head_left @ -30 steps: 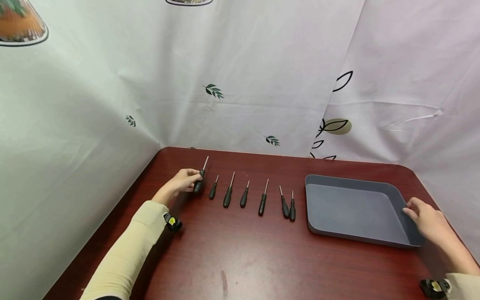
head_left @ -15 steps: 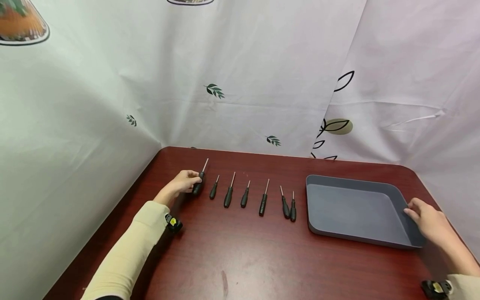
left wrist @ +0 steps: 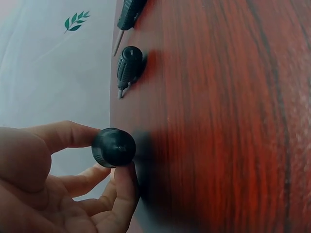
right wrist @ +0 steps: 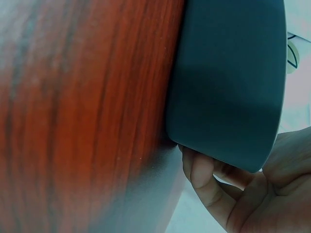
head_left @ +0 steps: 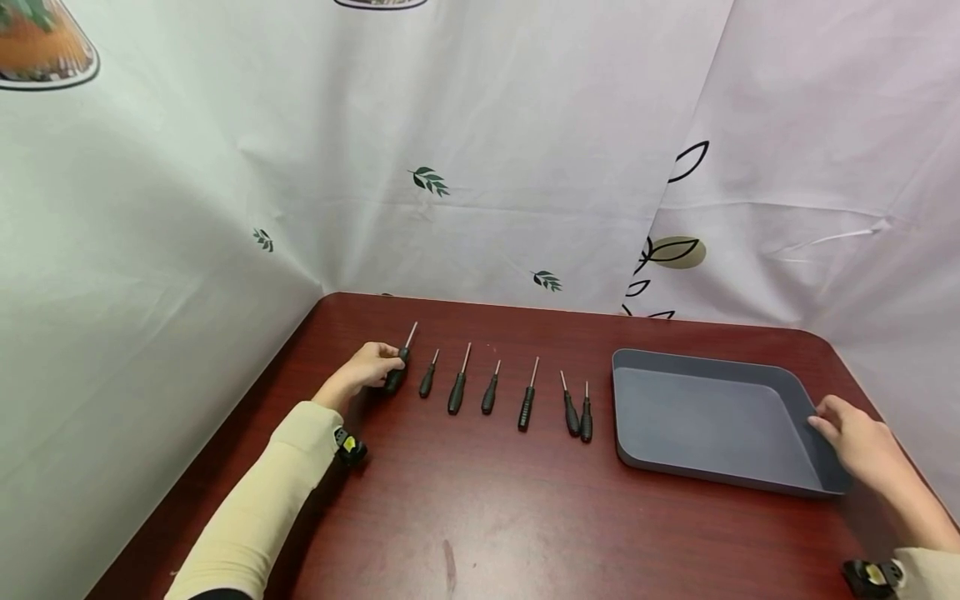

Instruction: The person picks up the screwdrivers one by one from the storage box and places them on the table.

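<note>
At the left end of a row, my left hand [head_left: 371,365] pinches the black handle of a screwdriver [head_left: 397,369] between thumb and fingers, its shaft pointing away from me. In the left wrist view the rounded end of that handle faces the camera, close to the tabletop. A short screwdriver [head_left: 427,381] lies just to its right, apart from the hand. Over at the right side, my right hand [head_left: 862,442] grips the edge of a grey tray [head_left: 712,417], thumb over the rim. From the right wrist view, the fingers [right wrist: 201,170] curl against the tray's outer side.
Further right lie a longer screwdriver [head_left: 456,393], a small one [head_left: 489,396] and one with a ribbed handle [head_left: 526,408]. Two more, a tilted screwdriver [head_left: 572,417] and its neighbour [head_left: 586,421], lie close together near the tray. A patterned white cloth [head_left: 487,233] hangs behind the dark red table [head_left: 525,525].
My left hand has lowered the screwdriver slightly and drawn it a little toward me. The right hand and the tray have stayed in place.
</note>
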`<control>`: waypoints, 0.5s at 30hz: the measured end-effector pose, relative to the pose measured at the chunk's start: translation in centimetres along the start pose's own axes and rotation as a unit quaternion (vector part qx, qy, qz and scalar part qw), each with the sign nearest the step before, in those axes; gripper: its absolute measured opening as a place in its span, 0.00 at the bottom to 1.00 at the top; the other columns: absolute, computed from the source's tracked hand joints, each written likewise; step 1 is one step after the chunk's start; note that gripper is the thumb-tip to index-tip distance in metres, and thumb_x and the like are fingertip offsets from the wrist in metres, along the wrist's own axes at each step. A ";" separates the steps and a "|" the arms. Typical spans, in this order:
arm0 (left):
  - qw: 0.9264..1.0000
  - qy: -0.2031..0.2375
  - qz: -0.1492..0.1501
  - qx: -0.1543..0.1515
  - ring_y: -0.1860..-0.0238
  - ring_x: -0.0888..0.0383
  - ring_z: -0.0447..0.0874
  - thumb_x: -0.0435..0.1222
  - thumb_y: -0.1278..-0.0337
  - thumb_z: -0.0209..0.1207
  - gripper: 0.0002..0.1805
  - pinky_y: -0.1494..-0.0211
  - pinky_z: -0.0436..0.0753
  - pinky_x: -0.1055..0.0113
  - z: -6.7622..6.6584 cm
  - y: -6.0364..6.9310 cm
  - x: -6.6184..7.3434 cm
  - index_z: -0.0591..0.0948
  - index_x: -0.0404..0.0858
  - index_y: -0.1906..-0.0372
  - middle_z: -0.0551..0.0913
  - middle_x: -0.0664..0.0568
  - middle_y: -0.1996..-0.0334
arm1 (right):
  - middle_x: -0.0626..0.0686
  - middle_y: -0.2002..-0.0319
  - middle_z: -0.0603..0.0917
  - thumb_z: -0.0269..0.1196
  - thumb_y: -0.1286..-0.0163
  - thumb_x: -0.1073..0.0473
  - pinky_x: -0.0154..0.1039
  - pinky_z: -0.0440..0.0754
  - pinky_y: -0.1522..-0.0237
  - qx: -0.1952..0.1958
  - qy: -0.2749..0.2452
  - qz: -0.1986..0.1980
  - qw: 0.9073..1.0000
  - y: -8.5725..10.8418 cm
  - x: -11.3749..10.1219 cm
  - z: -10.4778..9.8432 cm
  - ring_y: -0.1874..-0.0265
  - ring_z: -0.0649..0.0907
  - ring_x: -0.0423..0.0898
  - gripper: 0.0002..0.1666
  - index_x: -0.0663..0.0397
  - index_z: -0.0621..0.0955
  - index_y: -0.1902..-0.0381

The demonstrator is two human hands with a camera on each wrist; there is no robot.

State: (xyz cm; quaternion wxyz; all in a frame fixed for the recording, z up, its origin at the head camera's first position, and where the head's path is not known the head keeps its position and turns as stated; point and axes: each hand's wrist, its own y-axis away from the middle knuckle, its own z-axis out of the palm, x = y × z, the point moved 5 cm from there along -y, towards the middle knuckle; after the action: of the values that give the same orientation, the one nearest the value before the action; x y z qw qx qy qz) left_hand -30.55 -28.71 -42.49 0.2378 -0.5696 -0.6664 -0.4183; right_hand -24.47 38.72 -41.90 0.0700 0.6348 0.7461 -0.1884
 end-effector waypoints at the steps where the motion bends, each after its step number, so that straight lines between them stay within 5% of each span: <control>1: 1.000 -0.003 0.000 0.000 0.51 0.46 0.77 0.33 0.32 0.56 0.24 0.44 0.84 0.49 0.0 -0.1 0.0 0.70 0.21 0.38 0.73 0.31 0.43 | 0.68 0.74 0.78 0.61 0.30 0.71 0.45 0.69 0.79 0.000 0.000 0.000 1.000 0.0 0.0 0.0 0.76 0.76 0.60 0.07 0.70 0.72 0.64; 6: 0.999 -0.029 0.019 -0.003 0.52 0.46 0.80 0.34 0.35 0.61 0.23 0.51 0.88 0.52 -0.1 -0.5 -0.1 0.74 0.22 0.42 0.76 0.31 0.47 | 0.66 0.75 0.78 0.61 0.30 0.71 0.45 0.69 0.79 0.001 0.000 -0.001 1.000 0.1 0.0 0.1 0.77 0.76 0.59 0.07 0.70 0.72 0.64; 15: 0.998 -0.063 0.009 0.016 0.43 0.39 0.77 0.33 0.30 0.56 0.23 0.48 0.87 0.52 0.3 0.3 0.4 0.72 0.22 0.38 0.73 0.29 0.41 | 0.66 0.75 0.78 0.61 0.30 0.71 0.44 0.68 0.79 0.008 -0.002 -0.003 1.000 0.1 0.0 0.0 0.77 0.76 0.58 0.07 0.69 0.72 0.64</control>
State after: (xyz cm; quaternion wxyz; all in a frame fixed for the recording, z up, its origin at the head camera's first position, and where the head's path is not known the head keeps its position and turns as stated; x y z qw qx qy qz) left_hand -30.32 -28.19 -42.27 0.2081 -0.5968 -0.6816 -0.3686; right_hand -24.33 38.70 -41.92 0.0654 0.6328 0.7463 -0.1958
